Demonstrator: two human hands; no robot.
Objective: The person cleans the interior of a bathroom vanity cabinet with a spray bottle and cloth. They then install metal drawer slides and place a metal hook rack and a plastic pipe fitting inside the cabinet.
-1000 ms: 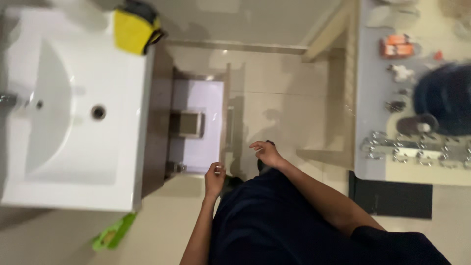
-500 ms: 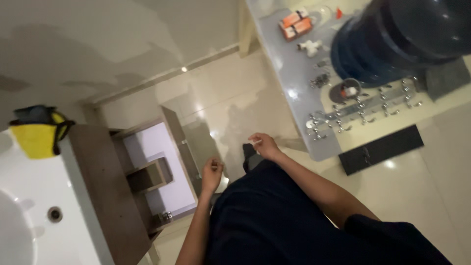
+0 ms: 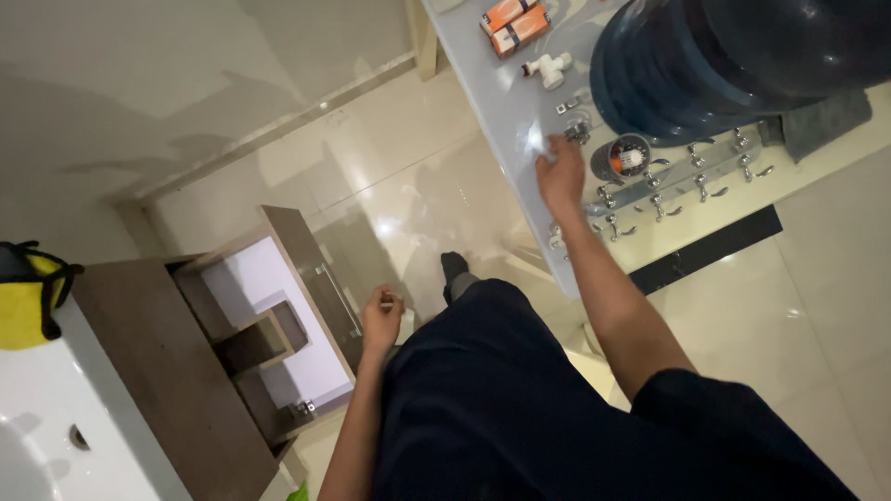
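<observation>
Small metal fitting (image 3: 577, 133): lies on the pale counter (image 3: 501, 88), just beyond the right fingertips, close to the counter's near edge.
Right hand (image 3: 561, 172): stretched out over the counter's near edge, fingers extended toward the fitting; whether they touch it cannot be told.
Left hand (image 3: 381, 320): held low beside the dark trousers (image 3: 520, 408), fingers curled around a small pale object (image 3: 393, 302); its kind cannot be told.
Round tin (image 3: 623, 157): lies on the counter just right of the right hand; contents not readable.
Hook rail (image 3: 687, 176): metal strip with a row of hooks, along the near edge of the counter, right of the tin.
Water bottle (image 3: 715, 56): large blue bottle lying on the counter beyond the rail; contents cannot be told.
Orange boxes (image 3: 515, 20): two, side by side at the far part of the counter, closed.
White pipe fitting (image 3: 548, 70): between the boxes and the bottle.
Vanity cabinet (image 3: 251, 334): wood-coloured, door open, white inside, on the tiled floor (image 3: 390, 167).
Basin (image 3: 46, 436): white, atop the cabinet, with a yellow bag (image 3: 26, 301) at its far corner.
</observation>
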